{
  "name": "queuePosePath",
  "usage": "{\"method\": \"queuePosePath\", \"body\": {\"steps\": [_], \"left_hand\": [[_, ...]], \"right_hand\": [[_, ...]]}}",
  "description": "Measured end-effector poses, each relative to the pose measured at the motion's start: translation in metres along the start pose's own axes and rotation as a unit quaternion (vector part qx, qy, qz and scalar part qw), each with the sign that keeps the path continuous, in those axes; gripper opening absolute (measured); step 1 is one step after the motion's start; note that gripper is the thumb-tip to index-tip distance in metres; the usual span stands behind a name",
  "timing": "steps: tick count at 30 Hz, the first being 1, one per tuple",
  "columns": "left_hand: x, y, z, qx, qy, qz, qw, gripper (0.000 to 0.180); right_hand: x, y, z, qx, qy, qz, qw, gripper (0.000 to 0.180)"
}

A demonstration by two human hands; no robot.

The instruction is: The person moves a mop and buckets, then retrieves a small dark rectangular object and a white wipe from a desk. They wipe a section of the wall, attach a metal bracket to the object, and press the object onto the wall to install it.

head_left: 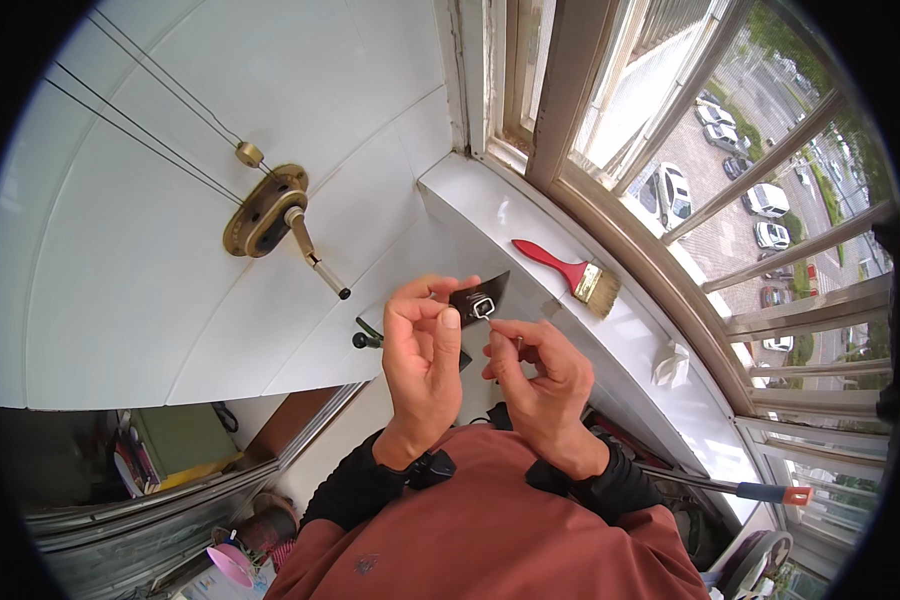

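Note:
My left hand (422, 350) pinches a small dark, flat card (497, 287) between thumb and fingers, in front of my chest. On the card's face is a small white-edged square shape (483, 307); whether it is a loose piece or part of the card I cannot make out. Close by on the right, my right hand (545, 375) has its thumb and forefinger pressed together at the card's lower edge. A thin pale bit seems to stick out from that pinch, too small to name.
A red-handled paintbrush (572, 272) and a crumpled white tissue (672, 365) lie on the white window ledge (485, 200) to the right. A brass crank (270, 212) with cables is mounted on the white wall panel. At lower left, an open cabinet (175, 450) holds books. A blue-and-red-handled tool (770, 492) is at lower right.

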State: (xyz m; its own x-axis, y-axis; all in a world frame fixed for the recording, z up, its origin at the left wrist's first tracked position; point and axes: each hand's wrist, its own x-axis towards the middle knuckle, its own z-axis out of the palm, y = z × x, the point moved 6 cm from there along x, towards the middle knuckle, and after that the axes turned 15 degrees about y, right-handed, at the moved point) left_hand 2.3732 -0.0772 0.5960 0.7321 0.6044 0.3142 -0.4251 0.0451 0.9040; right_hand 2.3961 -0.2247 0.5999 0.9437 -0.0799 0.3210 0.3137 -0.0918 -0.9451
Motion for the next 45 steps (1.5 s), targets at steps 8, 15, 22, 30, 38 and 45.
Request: {"method": "queuePosePath", "body": {"steps": [8, 15, 22, 30, 38, 45], "left_hand": [[-0.002, 0.005, -0.005, 0.045, 0.001, 0.024, 0.999, 0.015], [-0.001, 0.001, -0.008, 0.063, 0.007, -0.002, 0.998, 0.014], [0.001, -0.005, -0.013, 0.044, -0.006, -0.044, 0.998, 0.014], [-0.003, -0.017, -0.016, 0.041, 0.033, -0.073, 0.996, 0.014], [-0.008, -0.023, -0.021, 0.005, 0.088, -0.128, 0.988, 0.016], [0.003, -0.024, -0.029, -0.097, 0.107, -0.174, 0.974, 0.019]], "right_hand": [[0.002, 0.006, 0.014, 0.010, -0.029, 0.057, 0.998, 0.008], [0.009, 0.012, 0.014, 0.005, -0.063, 0.052, 0.997, 0.009], [0.016, 0.020, 0.013, 0.043, -0.111, 0.148, 0.982, 0.009], [-0.011, 0.032, 0.031, 0.074, -0.023, 0.152, 0.985, 0.005], [-0.013, 0.036, 0.038, 0.018, -0.029, 0.054, 0.998, 0.009], [-0.013, 0.033, 0.032, 0.012, -0.131, 0.055, 0.990, 0.026]]}}
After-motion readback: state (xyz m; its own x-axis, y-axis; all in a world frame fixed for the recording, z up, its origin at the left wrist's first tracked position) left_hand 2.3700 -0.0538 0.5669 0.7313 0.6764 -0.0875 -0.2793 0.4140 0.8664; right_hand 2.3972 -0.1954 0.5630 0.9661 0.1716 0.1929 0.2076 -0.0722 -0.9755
